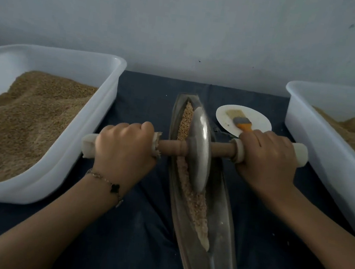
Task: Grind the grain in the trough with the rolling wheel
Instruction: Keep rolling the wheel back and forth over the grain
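both hands clench the axle's padded ends, left hand (125,146) and right hand (266,159) level either side of the rolling wheel (199,149), which stands mid-trough (216,237); grain (195,204) lies lengthwise, away and toward the person.

No text, label, brand, number or sign can be read anywhere here: none on the things the hands hold, none on what lies beside or beyond them
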